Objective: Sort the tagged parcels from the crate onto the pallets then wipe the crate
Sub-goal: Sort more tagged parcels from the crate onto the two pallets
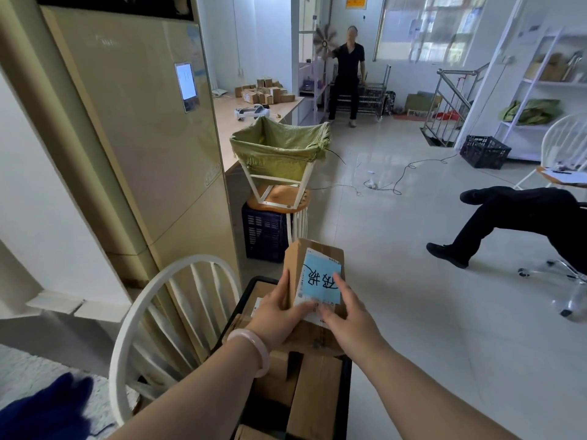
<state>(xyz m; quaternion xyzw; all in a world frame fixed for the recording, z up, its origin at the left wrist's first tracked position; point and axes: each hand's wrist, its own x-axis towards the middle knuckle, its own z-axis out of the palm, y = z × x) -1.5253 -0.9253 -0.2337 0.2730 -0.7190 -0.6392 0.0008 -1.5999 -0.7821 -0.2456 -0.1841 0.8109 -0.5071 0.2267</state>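
The parcel [293,265] was a brown box with a blue tag [321,282] stuck on the face that looked up at the person. It was up in the air, just over the far end of the black crate [347,395], and both hands had hold of it. The left hand [279,315] had its grip on the left side, with the fingers curled round the near bottom corner. The right hand [346,315] had its grip on the right side, with the thumb up beside the tag and the fingers on the tag's low edge. The box's long side ran up and away from the person, so the hands were at its near end and the far end stuck out past them. Both hands touched it, and neither was nearer than the other. More brown boxes [317,398] lay in the crate under the arms, so I think the sorting was not done. A white chair [143,312] stood just left of the crate. Farther off, a green sack [279,147] hung in a white frame by a long worktop [254,114]. I could not see a pallet, so I think the box had to be carried off somewhere.
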